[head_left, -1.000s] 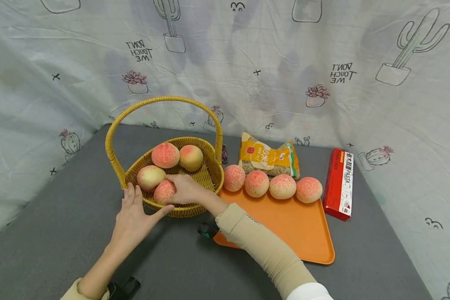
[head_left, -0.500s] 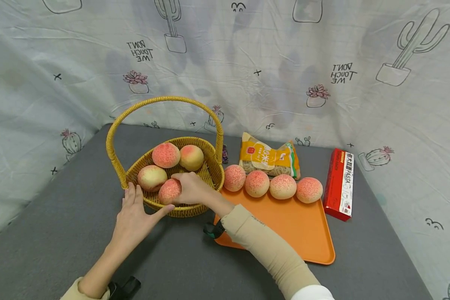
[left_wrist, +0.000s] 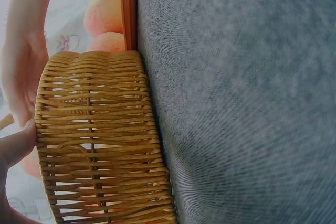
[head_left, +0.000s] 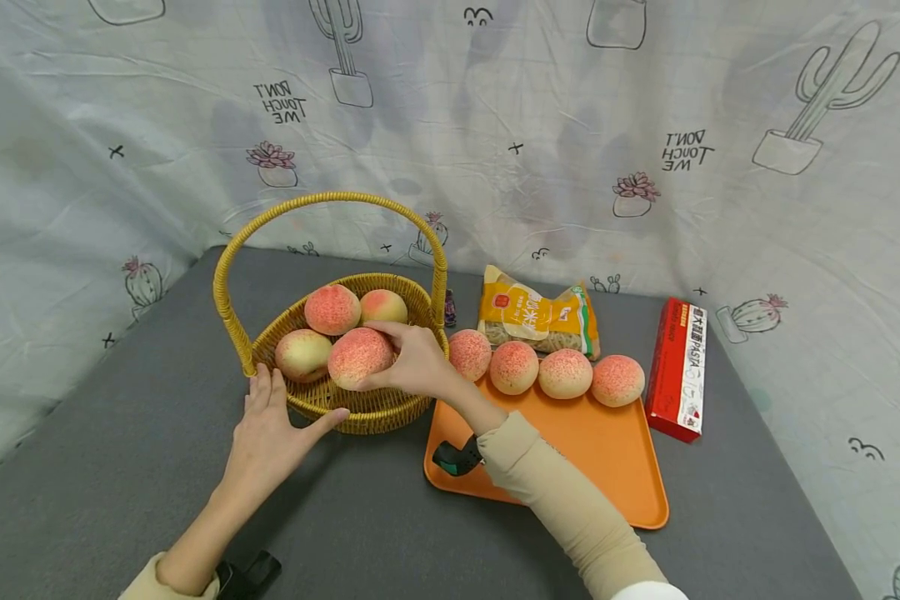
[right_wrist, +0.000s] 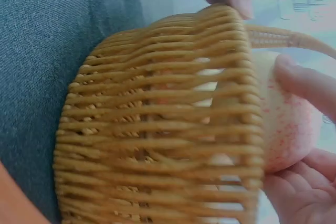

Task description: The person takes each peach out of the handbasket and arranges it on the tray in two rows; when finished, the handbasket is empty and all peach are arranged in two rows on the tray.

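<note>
In the head view my right hand holds a pink speckled peach over the near side of the yellow wicker basket. The right wrist view has thumb and fingers around this peach, which shows above the basket's rim. My left hand rests against the basket's left end, its fingers straight near the handle's base and its thumb stretched along the near rim. Inside the basket lie three other peaches: a pink one, a yellowish one and a pale one.
Right of the basket an orange tray has several peaches in a row along its back edge, one of them here. Behind them lies a yellow food bag. A red pasta box is at the right. The basket's tall handle arches overhead.
My right hand has lifted the peach from the basket's near side, moving it up and rightward. My left hand has stayed at the basket's left end.
</note>
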The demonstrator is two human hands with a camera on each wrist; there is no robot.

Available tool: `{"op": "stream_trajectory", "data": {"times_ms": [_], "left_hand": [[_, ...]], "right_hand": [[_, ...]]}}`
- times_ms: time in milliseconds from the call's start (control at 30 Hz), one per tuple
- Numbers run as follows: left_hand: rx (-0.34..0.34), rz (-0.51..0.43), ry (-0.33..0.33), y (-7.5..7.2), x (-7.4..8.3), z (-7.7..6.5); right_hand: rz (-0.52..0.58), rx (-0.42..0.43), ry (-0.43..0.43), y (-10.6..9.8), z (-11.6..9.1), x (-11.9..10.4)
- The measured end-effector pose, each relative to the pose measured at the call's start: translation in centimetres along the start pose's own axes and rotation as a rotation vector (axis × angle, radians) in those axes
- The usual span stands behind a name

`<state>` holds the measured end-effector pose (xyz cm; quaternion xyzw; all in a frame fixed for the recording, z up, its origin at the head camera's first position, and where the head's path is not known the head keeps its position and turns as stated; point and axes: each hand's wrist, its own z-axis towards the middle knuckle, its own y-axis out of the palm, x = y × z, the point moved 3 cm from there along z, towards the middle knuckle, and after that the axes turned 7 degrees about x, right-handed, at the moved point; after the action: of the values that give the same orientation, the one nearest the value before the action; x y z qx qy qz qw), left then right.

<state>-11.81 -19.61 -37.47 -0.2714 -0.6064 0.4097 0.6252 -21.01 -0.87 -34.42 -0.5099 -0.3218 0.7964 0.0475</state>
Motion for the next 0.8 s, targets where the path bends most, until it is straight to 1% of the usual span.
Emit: {"op": "stream_trajectory", "data": {"times_ms": [100,233,333,500,667,800], "left_hand": [[0.0,0.003,0.002,0.0,0.0,0.0],[-0.004,0.008,0.003,0.0,0.0,0.1],[-0.018,0.014,-0.006,0.0,0.1,0.0],[-0.027,0.018,-0.012,0.1,0.1,-0.1],[-0.015,0.012,-0.005,0.0,0.3,-0.1],[-0.008,0.008,-0.003,-0.1,0.3,-0.1]], "right_hand": [[0.115,0.031,-0.012,-0.9,-0.5,0.0],[0.238,0.042,-0.035,-2.0,-1.3,0.1],[0.261,0.044,-0.039,-2.9,-2.2,0.3],[0.263,0.082,-0.019,-4.6,-4.0,1.3],[0.309,0.106,-0.009,-6.1,-5.7,2.1],[0.312,0.124,-0.034,-7.1,-6.8,2.5]]}}
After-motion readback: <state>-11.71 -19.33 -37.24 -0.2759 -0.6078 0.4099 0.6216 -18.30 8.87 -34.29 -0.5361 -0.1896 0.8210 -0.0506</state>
